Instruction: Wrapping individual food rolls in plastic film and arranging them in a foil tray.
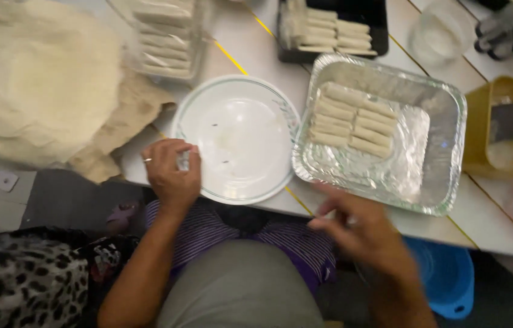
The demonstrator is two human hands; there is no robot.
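Left hand (171, 173): closed at the near-left rim of the white plate (244, 100); something small appears to be pinched in it, its kind cannot be told. Plate bare but for crumbs.

Right hand (366, 234): blurred, fingers loosely spread, nothing held, placed at the bench (481, 225) edge just below the foil tray (445, 158). The tray lies up and away from this hand, which is the nearer one.

Foil tray: two rows of pale rolls (353, 121), long axes running left to right, slightly tilted.

Black tray (384, 36), clear container (199, 36): more rolls contained.

Wrapper stack (50, 79): far left.
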